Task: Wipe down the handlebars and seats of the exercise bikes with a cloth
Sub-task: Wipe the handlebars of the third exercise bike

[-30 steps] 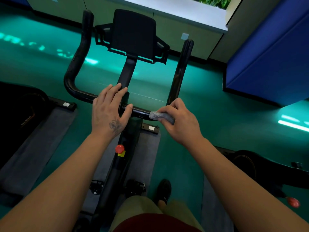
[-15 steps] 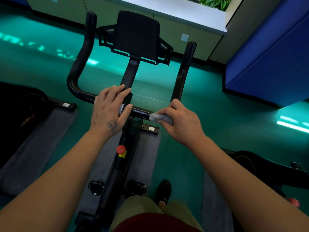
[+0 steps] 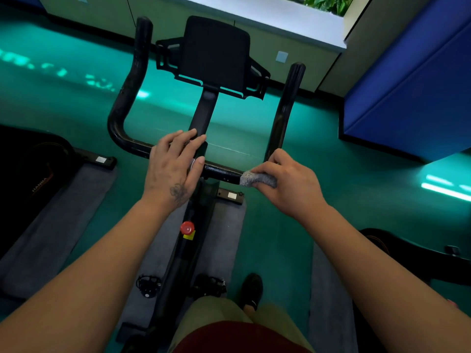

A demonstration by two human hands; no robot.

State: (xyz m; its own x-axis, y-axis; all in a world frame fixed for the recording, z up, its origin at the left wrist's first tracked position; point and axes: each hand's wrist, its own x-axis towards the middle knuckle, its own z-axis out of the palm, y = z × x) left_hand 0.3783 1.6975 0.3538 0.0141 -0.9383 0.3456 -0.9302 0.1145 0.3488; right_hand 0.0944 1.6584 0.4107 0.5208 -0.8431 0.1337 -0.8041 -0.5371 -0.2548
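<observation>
- Handlebars [image 3: 221, 171] of a black exercise bike [image 3: 178, 253] are seen from above; the crossbar runs between the two hands, with one upright grip rising at the left end and one at the right end.
- Left hand [image 3: 173, 164] is laid flat over the middle of the crossbar, at the foot of the console stem; the fingers are straight and spread loosely, the thumb is stretched along the bar toward the right hand. Nothing is gripped by it.
- Cloth [image 3: 257, 180], grey and bunched, is wrapped round the crossbar at its right end, just below the base of the right upright grip.
- Right hand [image 3: 288, 182] is curled round the cloth, pinching it against the bar between fingers and thumb. A bare stretch of crossbar is left between the cloth and the left thumb.
- Console [image 3: 215, 53], a dark panel on a stem, is mounted above the middle of the crossbar.
- Red knob [image 3: 187, 227] is fitted on the frame below the left wrist.
- Pedals [image 3: 149, 285] are noted low on either side of the frame; a dark shoe [image 3: 252, 289] is placed on the green floor [image 3: 293, 220] just right of them.
- Seat is not visible.
</observation>
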